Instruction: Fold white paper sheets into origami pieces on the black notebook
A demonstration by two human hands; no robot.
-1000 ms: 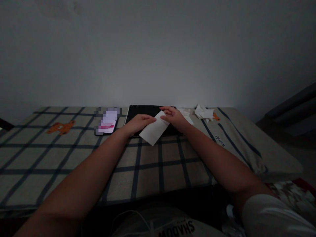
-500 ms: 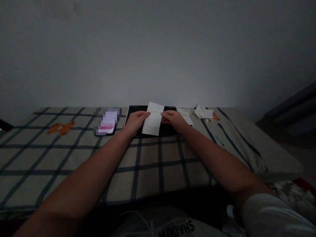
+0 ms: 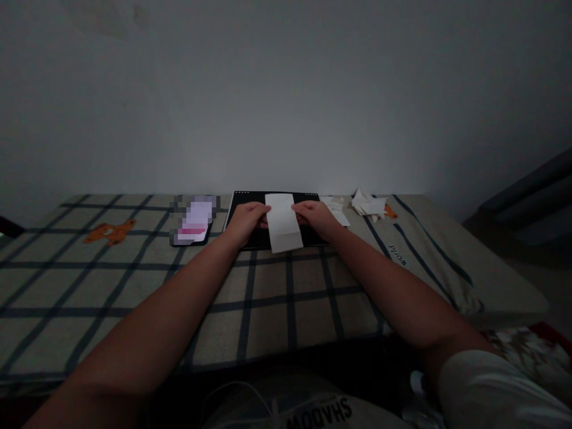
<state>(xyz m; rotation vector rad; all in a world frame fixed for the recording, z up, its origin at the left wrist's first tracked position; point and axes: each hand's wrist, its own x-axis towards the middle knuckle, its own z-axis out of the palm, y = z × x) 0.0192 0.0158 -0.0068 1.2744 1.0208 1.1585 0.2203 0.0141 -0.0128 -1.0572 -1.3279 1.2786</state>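
Paper strip [image 3: 283,221], white and oblong, is held at frame centre over a black pad [image 3: 250,202] on the checked table [image 3: 268,298], its long axis running from the wall toward the viewer. Its side edges are pinched by the left hand [image 3: 247,218] and right hand [image 3: 315,215], fingers closed on them.
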